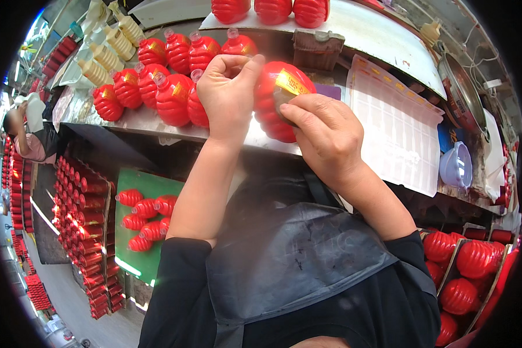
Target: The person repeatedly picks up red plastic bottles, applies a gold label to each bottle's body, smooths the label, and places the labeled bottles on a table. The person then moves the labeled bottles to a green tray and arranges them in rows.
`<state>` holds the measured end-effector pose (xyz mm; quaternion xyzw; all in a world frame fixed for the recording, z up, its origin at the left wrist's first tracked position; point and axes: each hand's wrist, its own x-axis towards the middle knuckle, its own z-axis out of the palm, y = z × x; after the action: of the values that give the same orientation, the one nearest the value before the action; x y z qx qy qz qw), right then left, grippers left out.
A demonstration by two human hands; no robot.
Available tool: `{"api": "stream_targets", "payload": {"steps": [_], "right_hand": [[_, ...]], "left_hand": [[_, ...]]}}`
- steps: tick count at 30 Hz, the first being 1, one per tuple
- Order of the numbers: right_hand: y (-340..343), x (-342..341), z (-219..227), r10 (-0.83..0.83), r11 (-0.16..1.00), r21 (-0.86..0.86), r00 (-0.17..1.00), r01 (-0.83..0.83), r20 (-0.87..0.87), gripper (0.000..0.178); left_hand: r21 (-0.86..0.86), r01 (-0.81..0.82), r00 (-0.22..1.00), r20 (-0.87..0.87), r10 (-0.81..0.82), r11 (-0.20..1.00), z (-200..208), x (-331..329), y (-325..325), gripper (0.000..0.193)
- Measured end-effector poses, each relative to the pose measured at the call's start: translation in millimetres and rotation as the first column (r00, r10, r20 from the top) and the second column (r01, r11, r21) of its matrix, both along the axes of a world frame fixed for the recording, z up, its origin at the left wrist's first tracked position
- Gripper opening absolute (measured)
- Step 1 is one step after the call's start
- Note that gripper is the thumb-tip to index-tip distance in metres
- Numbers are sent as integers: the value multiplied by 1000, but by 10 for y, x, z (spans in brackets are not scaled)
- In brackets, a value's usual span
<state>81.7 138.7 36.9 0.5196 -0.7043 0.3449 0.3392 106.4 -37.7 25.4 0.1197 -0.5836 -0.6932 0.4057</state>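
Note:
A round red ribbed bottle (265, 107) with a yellow label (294, 81) is between my hands, over the bench edge. My right hand (330, 124) pinches a thin, dark grey flat piece (283, 103) against the bottle's front, just below the label. My left hand (229, 95) is closed, thumb and fingers curled together at the bottle's left side; what they hold is hidden. Behind my left hand, several red ribbed bottles (173, 100) with clear necks and yellow labels stand in rows on the bench.
To the right lies a white sectioned tray (395, 124), beside a lilac basin (456, 165). Cream bottles (105, 57) stand back left. Red bottles lie on a green board (134, 177) below left; more fill a crate (467, 269) lower right. Another person (32, 136) works far left.

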Motion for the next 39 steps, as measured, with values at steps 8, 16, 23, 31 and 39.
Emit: {"api": "stream_targets", "payload": {"steps": [8, 16, 23, 31, 39], "right_hand": [[83, 18, -82, 146, 985, 54, 955, -165, 257, 31], [948, -804, -504, -301, 929, 129, 509, 346, 806, 35], [487, -403, -552, 80, 973, -182, 531, 141, 844, 30], [-72, -321, -70, -68, 965, -112, 640, 236, 765, 27], [-24, -387, -177, -22, 979, -125, 694, 161, 719, 26]], "left_hand": [[-26, -19, 998, 52, 20, 999, -74, 63, -55, 13], [-350, -141, 971, 132, 198, 926, -192, 65, -122, 13], [-382, -145, 960, 169, 223, 913, -222, 45, -46, 14], [-302, -41, 986, 144, 88, 952, -163, 172, 29, 11], [-275, 16, 995, 103, 13, 961, -217, 167, -5, 13]]}}
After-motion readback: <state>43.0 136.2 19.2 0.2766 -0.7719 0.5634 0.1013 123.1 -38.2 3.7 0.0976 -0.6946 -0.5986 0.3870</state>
